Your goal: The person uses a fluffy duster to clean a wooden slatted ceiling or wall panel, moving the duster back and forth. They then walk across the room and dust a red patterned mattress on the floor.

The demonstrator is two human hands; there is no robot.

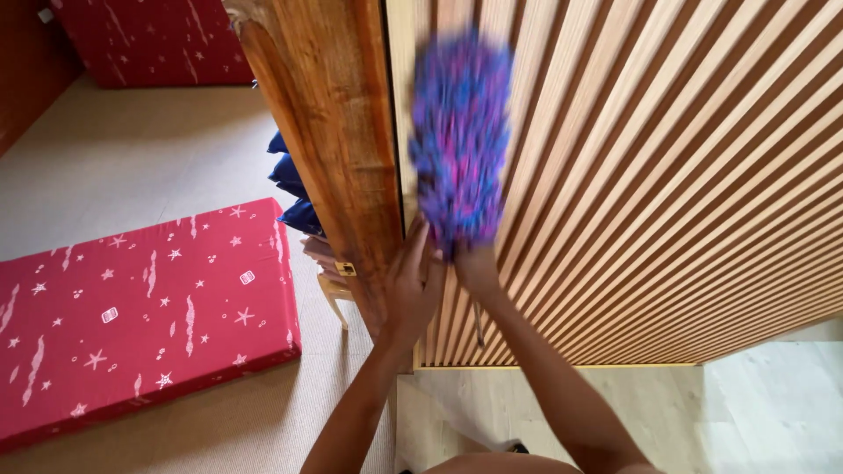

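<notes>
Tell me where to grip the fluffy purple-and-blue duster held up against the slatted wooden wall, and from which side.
Grip the fluffy purple-and-blue duster at its lower end, below the soft head, where the right hand already holds it. Come from underneath: the head points upward along the slatted wooden wall, so only its base is free. The fluffy part looks too soft to hold firmly. The left hand rests on the wooden post beside it.

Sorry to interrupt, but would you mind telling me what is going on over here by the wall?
A person is dusting. Their right hand holds a fluffy purple and blue duster up against the slatted wooden wall; the duster is blurred with motion. Their left hand rests flat against the edge of a dark wooden post beside the slats. On the floor to the left lies a red patterned mattress, with blue cushions behind the post.
</notes>
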